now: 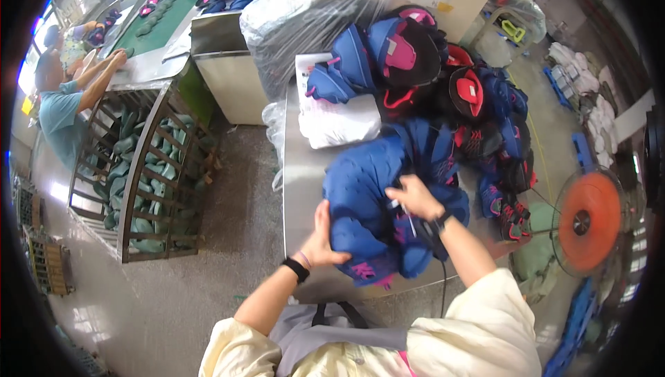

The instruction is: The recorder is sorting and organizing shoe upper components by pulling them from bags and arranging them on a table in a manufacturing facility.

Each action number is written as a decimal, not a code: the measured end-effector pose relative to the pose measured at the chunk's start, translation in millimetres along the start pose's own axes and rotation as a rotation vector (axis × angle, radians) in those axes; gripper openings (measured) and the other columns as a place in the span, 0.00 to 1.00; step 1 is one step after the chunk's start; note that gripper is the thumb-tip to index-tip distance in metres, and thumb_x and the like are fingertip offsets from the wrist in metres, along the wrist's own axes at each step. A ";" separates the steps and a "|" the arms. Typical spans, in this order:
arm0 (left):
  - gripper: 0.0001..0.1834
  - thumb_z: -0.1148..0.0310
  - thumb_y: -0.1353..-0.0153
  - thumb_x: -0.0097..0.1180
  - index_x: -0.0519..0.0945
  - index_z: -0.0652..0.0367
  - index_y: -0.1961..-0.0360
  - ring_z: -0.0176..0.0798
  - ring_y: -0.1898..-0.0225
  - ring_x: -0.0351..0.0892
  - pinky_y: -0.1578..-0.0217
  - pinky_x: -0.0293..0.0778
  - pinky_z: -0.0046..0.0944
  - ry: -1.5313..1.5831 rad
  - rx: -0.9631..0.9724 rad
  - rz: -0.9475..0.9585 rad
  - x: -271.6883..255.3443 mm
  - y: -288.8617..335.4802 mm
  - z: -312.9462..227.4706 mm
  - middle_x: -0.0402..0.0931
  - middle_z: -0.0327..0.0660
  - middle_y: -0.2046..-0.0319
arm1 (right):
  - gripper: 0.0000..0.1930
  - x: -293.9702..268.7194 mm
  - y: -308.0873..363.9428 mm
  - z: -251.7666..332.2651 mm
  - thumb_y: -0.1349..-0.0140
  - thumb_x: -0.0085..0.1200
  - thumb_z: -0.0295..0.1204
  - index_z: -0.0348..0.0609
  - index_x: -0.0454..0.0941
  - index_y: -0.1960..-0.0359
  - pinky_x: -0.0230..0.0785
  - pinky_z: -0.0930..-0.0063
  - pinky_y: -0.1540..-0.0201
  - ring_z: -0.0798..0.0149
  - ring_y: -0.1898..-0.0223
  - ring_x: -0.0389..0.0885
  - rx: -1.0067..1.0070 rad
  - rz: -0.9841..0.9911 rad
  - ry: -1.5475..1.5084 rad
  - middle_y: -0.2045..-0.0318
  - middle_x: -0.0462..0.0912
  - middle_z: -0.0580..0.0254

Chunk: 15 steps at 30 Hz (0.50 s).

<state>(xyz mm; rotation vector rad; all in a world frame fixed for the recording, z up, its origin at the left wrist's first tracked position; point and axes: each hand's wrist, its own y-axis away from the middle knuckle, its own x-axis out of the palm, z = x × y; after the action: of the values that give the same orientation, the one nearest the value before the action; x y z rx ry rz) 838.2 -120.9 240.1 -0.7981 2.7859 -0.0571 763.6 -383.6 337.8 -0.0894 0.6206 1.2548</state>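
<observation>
On the metal table lies a stack of nested blue shoe uppers with pink details, right in front of me. My left hand grips the stack's left side, thumb apart from the fingers, near a blue upper with pink laces. Over the middle of the stack, my right hand is closed on a slim, light-coloured object whose kind I cannot make out. More blue uppers lie under and beyond the right hand, partly hidden by it.
Behind are black uppers with pink tongues, red-trimmed ones and a white plastic bag. An orange fan stands at right. Left, a slatted cart holds green shoe forms; a person in blue works beyond it.
</observation>
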 end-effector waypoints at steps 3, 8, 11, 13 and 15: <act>0.71 0.58 0.74 0.70 0.30 0.58 0.36 0.64 0.35 0.33 0.37 0.43 0.51 0.039 0.193 0.070 5.3 16.2 -28.7 0.28 0.62 0.37 | 0.17 4.1 82.0 12.0 0.50 0.60 0.35 0.36 0.68 0.85 0.56 0.74 0.82 0.75 0.84 0.63 0.029 -0.241 0.053 0.89 0.68 0.66; 0.68 0.58 0.72 0.70 0.33 0.48 0.34 0.71 0.38 0.42 0.42 0.57 0.52 0.169 0.523 0.173 -82.7 50.6 -95.4 0.25 0.63 0.37 | 0.07 60.3 177.1 154.2 0.53 0.58 0.25 0.34 0.75 0.77 0.59 0.81 0.78 0.79 0.82 0.67 -0.087 -0.570 0.035 0.85 0.73 0.71; 0.67 0.57 0.70 0.69 0.33 0.48 0.34 0.69 0.36 0.36 0.41 0.53 0.54 0.153 0.648 0.194 -178.8 66.8 -117.8 0.25 0.62 0.37 | 0.07 115.3 164.1 241.0 0.54 0.60 0.25 0.35 0.74 0.81 0.56 0.80 0.81 0.79 0.84 0.65 -0.313 -0.620 0.020 0.86 0.73 0.71; 0.67 0.56 0.70 0.69 0.33 0.48 0.34 0.68 0.36 0.34 0.41 0.51 0.54 0.132 0.655 0.198 -226.6 78.4 -120.7 0.25 0.62 0.37 | 0.08 139.1 148.8 265.2 0.54 0.60 0.25 0.35 0.73 0.81 0.55 0.80 0.81 0.79 0.84 0.65 -0.324 -0.587 0.017 0.86 0.73 0.71; 0.67 0.54 0.69 0.68 0.31 0.49 0.34 0.65 0.35 0.31 0.39 0.46 0.54 0.142 0.638 0.192 -269.0 93.3 -119.9 0.26 0.62 0.37 | 0.10 161.8 130.3 275.7 0.52 0.61 0.27 0.36 0.73 0.81 0.54 0.81 0.82 0.78 0.84 0.65 -0.250 -0.510 0.001 0.87 0.72 0.72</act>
<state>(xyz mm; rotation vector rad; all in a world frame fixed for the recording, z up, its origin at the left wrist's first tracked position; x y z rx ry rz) 981.9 96.5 406.0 -0.3725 2.6864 -0.9405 780.4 -93.4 524.2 -0.4303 0.4029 0.8294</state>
